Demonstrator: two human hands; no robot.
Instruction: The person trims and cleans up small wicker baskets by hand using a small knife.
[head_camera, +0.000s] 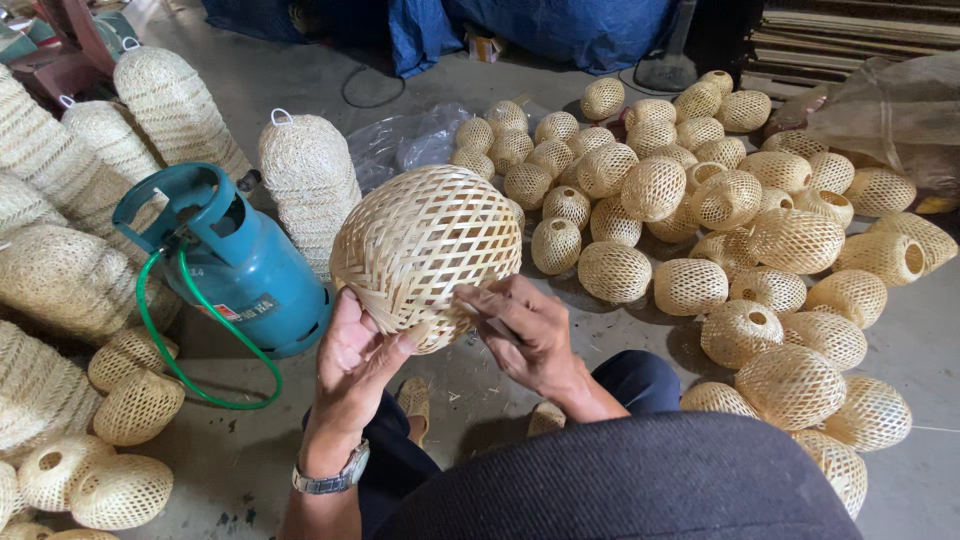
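Both hands up at lap height on woven bamboo ball (425, 255): left hand (358, 358) cupping its underside, thumb on weave, right hand (520, 330) fingers pinching lower rim; teal gas cylinder (240, 265) with red label just left, on the floor (250, 460).

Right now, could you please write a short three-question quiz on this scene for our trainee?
1. True or false: the woven bamboo ball rests on the floor.
2. Which hand wears the wristwatch?
A. left hand
B. right hand
3. Fill in: the hose on the teal gas cylinder is ____ in colour.

Key:
1. False; both hands hold it up.
2. A.
3. Green.
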